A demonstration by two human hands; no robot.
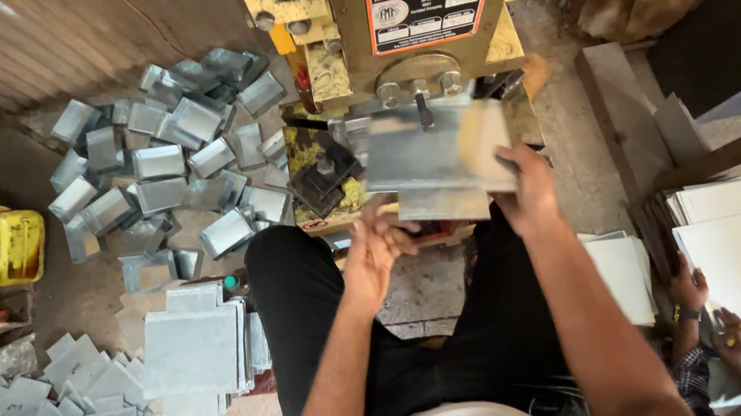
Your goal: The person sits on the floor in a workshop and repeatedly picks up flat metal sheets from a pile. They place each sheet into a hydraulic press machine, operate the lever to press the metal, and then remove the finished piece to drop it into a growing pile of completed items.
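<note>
Workshop floor: one press (398, 20); right hand (525, 191) fingers pinching one metal sheet (429, 162); left hand (373, 253) fingers spread.

Both bare forearms are extended forward over the black-trousered thighs. Left hand (374, 250) is held palm-up, fingers loosely curled, nothing gripped. Right hand (526, 189) is raised slightly higher, its grip closed, fingers pinched, wrist bent slightly inward.
</note>
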